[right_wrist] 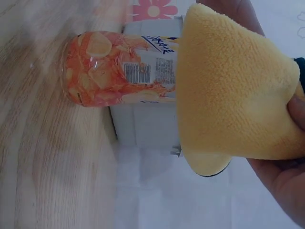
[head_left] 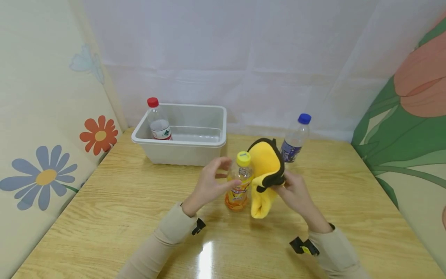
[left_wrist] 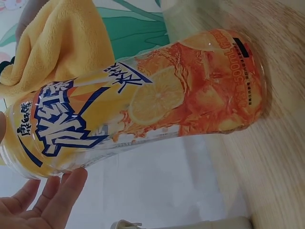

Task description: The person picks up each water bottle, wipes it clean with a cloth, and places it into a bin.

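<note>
A plastic iced tea bottle (head_left: 237,193) with a yellow cap and an orange-and-yellow label stands on the table in front of me. My left hand (head_left: 212,180) curves around its upper part, thumb across the front; in the left wrist view the fingertips (left_wrist: 74,183) meet the bottle's side. My right hand (head_left: 294,192) grips a folded yellow towel (head_left: 263,164) with black edging, held beside the bottle's right side. In the right wrist view the towel (right_wrist: 233,90) covers the bottle's upper part, and the label's barcode side (right_wrist: 138,71) shows below it.
A light grey plastic bin (head_left: 181,153) stands at the back left, with a red-capped water bottle (head_left: 160,126) upright inside its left end. Behind the towel, to the right, stands a blue-capped bottle (head_left: 294,139). A white cloth (head_left: 251,66) hangs behind the wooden table (head_left: 139,193).
</note>
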Demonstrator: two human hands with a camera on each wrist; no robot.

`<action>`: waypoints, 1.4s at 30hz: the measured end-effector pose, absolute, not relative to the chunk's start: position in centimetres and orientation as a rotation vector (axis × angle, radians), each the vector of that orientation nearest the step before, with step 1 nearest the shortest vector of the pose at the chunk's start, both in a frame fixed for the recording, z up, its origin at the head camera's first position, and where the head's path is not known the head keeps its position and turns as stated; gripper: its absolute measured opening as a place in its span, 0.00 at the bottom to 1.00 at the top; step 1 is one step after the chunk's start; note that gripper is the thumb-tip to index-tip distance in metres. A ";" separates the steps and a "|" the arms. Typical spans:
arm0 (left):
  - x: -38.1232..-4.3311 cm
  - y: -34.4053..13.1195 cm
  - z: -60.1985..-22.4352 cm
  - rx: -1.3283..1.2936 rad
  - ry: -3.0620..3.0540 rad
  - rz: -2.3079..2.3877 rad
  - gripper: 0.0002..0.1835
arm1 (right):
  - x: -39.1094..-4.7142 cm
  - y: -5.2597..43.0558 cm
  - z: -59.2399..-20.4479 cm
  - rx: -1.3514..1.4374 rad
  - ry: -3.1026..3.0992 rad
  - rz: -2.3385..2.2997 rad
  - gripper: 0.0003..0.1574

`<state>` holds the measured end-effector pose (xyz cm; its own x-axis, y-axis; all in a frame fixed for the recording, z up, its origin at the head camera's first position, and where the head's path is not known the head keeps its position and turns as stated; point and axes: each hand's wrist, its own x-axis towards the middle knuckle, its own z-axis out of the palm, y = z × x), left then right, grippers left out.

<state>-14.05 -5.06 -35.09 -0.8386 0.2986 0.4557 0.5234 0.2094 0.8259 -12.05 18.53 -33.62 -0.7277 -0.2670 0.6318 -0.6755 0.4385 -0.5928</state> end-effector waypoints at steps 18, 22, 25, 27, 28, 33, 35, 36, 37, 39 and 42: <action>-14.1 -5.2 -35.2 -0.795 -2.236 -1.728 0.29 | -12.1 17.5 -34.2 0.834 -2.297 1.215 0.18; -14.1 -5.2 -35.1 -0.798 -2.231 -1.727 0.29 | -12.2 17.4 -34.4 0.832 -2.328 1.215 0.17; -14.1 -5.2 -35.2 -0.796 -2.238 -1.725 0.29 | -12.2 17.3 -34.5 0.843 -2.344 1.230 0.16; -14.1 -5.3 -35.2 -0.795 -2.246 -1.726 0.29 | -12.3 17.3 -34.7 0.846 -2.357 1.241 0.16; -14.2 -5.3 -35.2 -0.795 -2.248 -1.729 0.30 | -12.3 17.3 -34.8 0.846 -2.364 1.252 0.16; -14.2 -5.4 -35.1 -0.814 -2.258 -1.745 0.29 | -12.3 17.4 -35.2 0.834 -2.400 1.285 0.14; -14.3 -5.5 -35.2 -0.824 -2.261 -1.756 0.29 | -12.2 17.4 -35.4 0.824 -2.414 1.294 0.14; -14.3 -5.5 -35.2 -0.827 -2.262 -1.759 0.29 | -12.2 17.4 -35.4 0.818 -2.424 1.299 0.14; -14.4 -5.5 -35.3 -0.831 -2.263 -1.763 0.29 | -12.2 17.4 -35.5 0.810 -2.434 1.308 0.14; -14.5 -5.6 -35.4 -0.839 -2.264 -1.772 0.29 | -12.2 17.5 -35.7 0.787 -2.465 1.324 0.14; -14.6 -5.7 -35.5 -0.852 -2.265 -1.788 0.29 | -12.2 17.5 -36.1 0.768 -2.498 1.345 0.14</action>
